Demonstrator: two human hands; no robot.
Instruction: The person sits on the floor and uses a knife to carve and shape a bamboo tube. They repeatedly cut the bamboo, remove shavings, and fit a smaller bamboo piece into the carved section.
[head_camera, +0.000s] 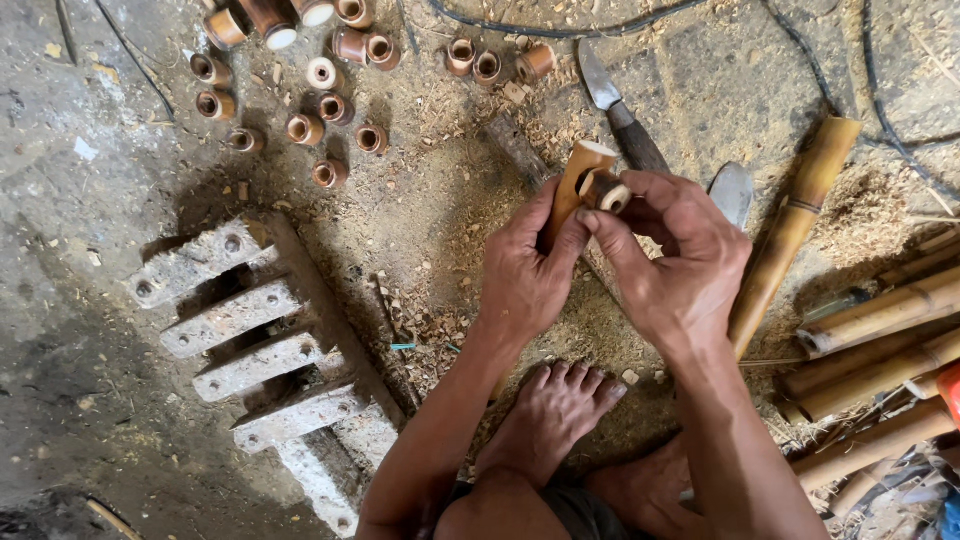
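My left hand (525, 270) grips a short, pale bamboo piece (577, 172) upright, its cut top showing above my fingers. My right hand (675, 255) pinches a small round bamboo plug (606, 193) and presses it against the side of that piece. Both hands are held above the dusty ground, just over my bare feet (555, 415).
Several short cut bamboo rings (305, 128) lie scattered at the top left. A knife (615, 110) and a second blade (733, 192) lie behind my hands. Long bamboo poles (880, 315) are stacked at the right. A notched wooden block (255, 330) rests at left amid shavings.
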